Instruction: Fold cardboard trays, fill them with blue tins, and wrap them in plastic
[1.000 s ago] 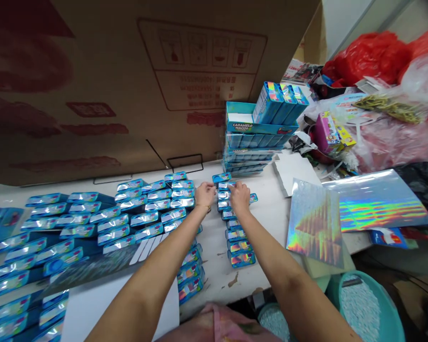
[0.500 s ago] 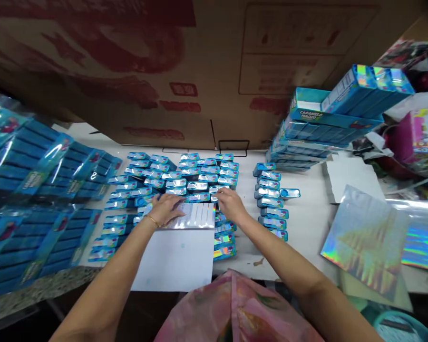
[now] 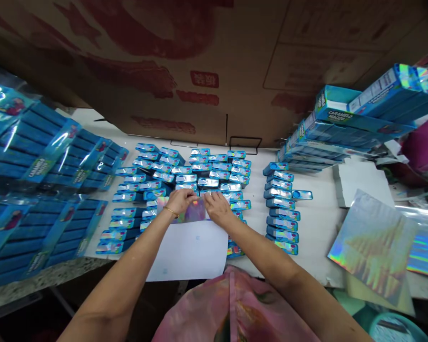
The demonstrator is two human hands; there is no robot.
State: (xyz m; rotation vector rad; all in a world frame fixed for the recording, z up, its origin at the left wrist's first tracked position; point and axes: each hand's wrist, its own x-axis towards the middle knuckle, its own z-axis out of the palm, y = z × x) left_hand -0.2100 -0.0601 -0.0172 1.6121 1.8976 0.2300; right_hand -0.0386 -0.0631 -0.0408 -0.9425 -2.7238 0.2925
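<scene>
In the middle of the head view, a sticker sheet point(image 3: 187, 249) lies over rows of small blue boxes point(image 3: 209, 183). Its lower part is plain white, and a shiny rainbow strip point(image 3: 194, 211) runs along the top. My left hand point(image 3: 180, 202) is closed on the strip's upper edge, fingertips pinched together. Close beside it, my right hand point(image 3: 217, 207) grips the top right part of the same sheet with bent fingers. The fingertips of both hands partly hide the edge. The small boxes stand on end just beyond and on either side of the sheet.
At left are filled blue display boxes point(image 3: 43, 166) in clear wrap. A large cardboard carton point(image 3: 207, 109) walls off the back. More display boxes point(image 3: 342, 128) are stacked at back right. A separate row of small boxes point(image 3: 281, 204) and silver sheets point(image 3: 374, 247) lie on the right.
My left hand has come closer to my right hand along the sheet's top edge. The clear strip with pale bars between them now shows rainbow colours. The view has shifted slightly.
</scene>
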